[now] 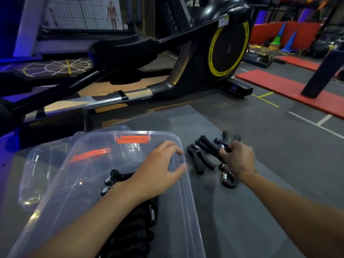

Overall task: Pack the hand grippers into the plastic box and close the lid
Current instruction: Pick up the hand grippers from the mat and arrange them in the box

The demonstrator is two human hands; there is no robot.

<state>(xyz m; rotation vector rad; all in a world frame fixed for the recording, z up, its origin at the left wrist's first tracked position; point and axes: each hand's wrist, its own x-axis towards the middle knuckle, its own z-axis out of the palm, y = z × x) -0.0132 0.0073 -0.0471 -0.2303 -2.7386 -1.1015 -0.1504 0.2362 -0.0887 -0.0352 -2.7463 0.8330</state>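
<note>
Black hand grippers [202, 155], clear box [184, 192], orange latch [133, 139]

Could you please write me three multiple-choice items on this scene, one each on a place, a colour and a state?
1. Where do the unpacked hand grippers lie?
A) on the grey mat, right of the plastic box
B) on the exercise machine
C) on the red mat

2. What colour is the box's latch?
A) blue
B) orange
C) green

3. What is the right hand doing?
A) lying flat on the mat
B) holding the box's rim
C) gripping a hand gripper

Answers: 1 A, the pile lies beside the box's right wall. 2 B, the latch at the far rim is orange. 3 C, its fingers curl round a black handle.
</note>
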